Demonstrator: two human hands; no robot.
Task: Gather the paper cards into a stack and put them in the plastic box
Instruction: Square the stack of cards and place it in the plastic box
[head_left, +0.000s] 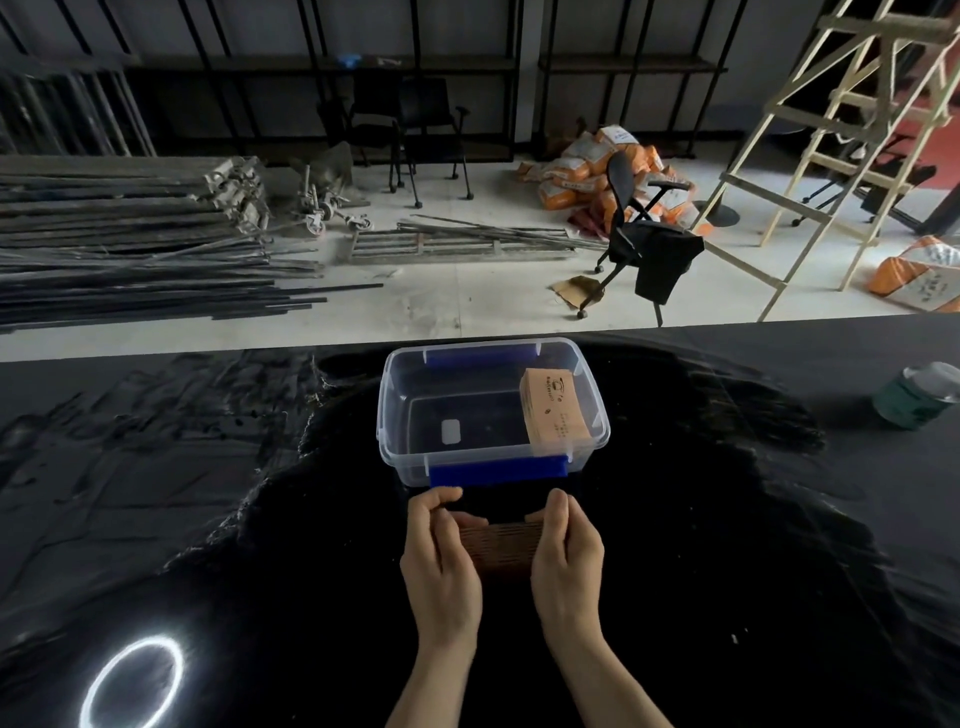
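Observation:
A clear plastic box (395, 415) with blue latches stands open on the black table, just beyond my hands. Inside it, a stack of brown paper cards (555, 405) leans against the right wall. A second stack of brown cards (501, 543) is squeezed edge-on between my hands, close to the box's near side. My left hand (439, 561) grips its left end and my right hand (563, 556) grips its right end. The fingers hide both ends of this stack.
The black plastic-covered table (208, 493) reaches to a far edge behind the box. A green tin with a foil top (917, 397) sits at the right. A ring light's reflection (132, 683) shows at the near left. Chairs, pipes and a ladder lie on the floor beyond.

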